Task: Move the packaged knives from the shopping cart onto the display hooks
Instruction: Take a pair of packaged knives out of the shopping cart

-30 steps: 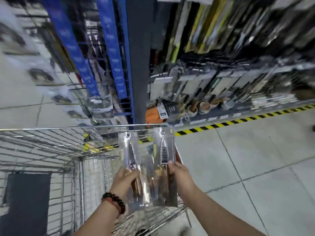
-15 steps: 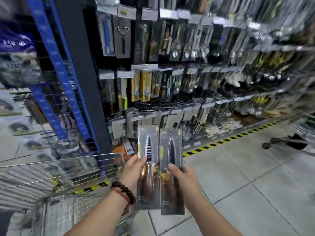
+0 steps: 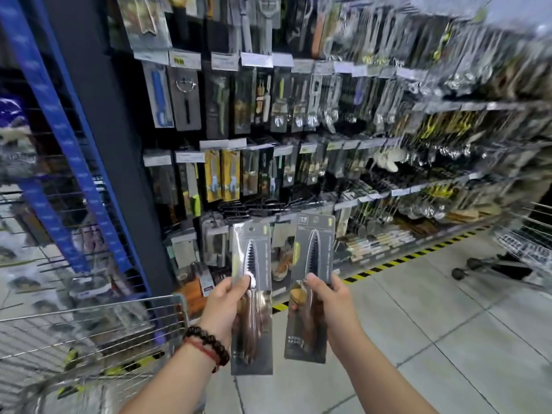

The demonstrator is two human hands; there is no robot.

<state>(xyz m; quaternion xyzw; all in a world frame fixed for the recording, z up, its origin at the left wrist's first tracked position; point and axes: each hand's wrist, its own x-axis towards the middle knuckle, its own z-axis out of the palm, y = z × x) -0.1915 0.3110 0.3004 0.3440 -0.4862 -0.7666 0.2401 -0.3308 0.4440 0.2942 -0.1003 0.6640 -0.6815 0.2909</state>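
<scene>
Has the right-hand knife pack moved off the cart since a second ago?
Yes. The right knife pack has risen clear of the cart, toward the display hooks.

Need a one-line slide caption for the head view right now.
Left hand and right hand each hold a packaged knife before the display hooks.

Both forearms rise from six o'clock toward twelve. The left hand [image 3: 225, 306], beaded bracelets [image 3: 209, 346] at its wrist, pinches a packaged knife [image 3: 251, 297] with thumb on front. The right hand [image 3: 331, 306], at its three o'clock, grips another packaged knife [image 3: 310, 288].
</scene>
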